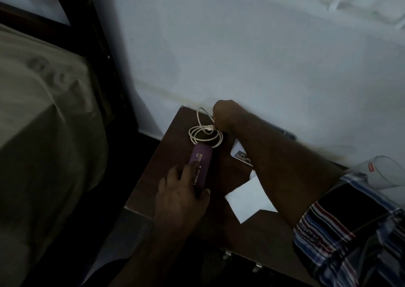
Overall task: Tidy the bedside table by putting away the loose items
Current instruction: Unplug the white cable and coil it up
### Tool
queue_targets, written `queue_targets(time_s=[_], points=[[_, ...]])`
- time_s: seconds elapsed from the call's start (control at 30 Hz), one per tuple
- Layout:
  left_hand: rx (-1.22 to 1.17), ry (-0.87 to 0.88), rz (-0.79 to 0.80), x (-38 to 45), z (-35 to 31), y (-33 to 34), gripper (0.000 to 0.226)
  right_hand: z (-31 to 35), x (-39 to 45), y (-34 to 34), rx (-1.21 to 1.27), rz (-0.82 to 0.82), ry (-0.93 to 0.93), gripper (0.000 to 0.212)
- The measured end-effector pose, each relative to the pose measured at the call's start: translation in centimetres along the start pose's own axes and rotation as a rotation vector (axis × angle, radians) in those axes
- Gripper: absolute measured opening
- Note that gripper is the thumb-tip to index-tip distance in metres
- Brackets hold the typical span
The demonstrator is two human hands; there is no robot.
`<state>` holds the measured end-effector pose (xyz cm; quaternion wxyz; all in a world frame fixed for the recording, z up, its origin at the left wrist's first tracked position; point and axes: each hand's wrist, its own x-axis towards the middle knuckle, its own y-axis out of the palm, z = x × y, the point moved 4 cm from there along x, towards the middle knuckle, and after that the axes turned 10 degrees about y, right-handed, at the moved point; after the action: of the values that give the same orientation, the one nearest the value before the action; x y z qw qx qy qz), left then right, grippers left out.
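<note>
Table: a small dark brown bedside table (166, 155) stands by the pale wall, with the loose things on top.
Purple case: a long purple case (200, 166) with light letters lies on the table, its far end pointing to 12 o'clock.
Left hand: the left hand (182, 194) comes in from 6 o'clock and rests on the near end of the purple case. The fingers lie flat and a little spread along its top, and the thumb touches its right side.
White cable: a white cable (205, 133) lies in loose rings at 12 o'clock from the case, touching the case's far end.
Right hand: the right hand (225, 115) reaches in from 4 o'clock, far back by the wall. It pinches one end of the white cable. I see only the back of this hand, so I cannot tell how each finger lies.
Sleeve: a striped sleeve (341, 232) covers the right upper arm.
Card: a small white card (240, 153) lies partly under the right arm.
Paper: a white paper (247, 199) lies at 3 o'clock from the case.
Glass: a clear glass (388, 172) lies tipped at the far right.
Bed: a bed with a pale sheet (43, 122) is at 9 o'clock from the table.
</note>
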<state>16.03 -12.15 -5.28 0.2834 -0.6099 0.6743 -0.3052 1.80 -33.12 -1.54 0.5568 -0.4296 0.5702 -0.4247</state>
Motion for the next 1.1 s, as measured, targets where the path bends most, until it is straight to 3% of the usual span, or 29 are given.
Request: queue_targets(time_s=[0.2,0.73,0.93,1.1], points=[[0.015,-0.008,0.027,-0.1,0.0,0.1,0.077,-0.1,-1.5,-0.6,0.003,-0.066,0.008,0.039],[0.019,-0.008,0.04,0.2,0.2,0.2,0.074,1.1,-0.5,1.4,0.02,-0.035,0.05,0.03],[0.01,0.002,0.037,0.2,0.2,0.1,0.072,1.1,-1.0,0.9,0.256,-0.12,0.043,0.02],[-0.011,-0.02,-0.022,-0.1,-0.3,-1.0,0.062,0.3,-3.4,-4.0,0.553,-0.181,0.0,0.017]])
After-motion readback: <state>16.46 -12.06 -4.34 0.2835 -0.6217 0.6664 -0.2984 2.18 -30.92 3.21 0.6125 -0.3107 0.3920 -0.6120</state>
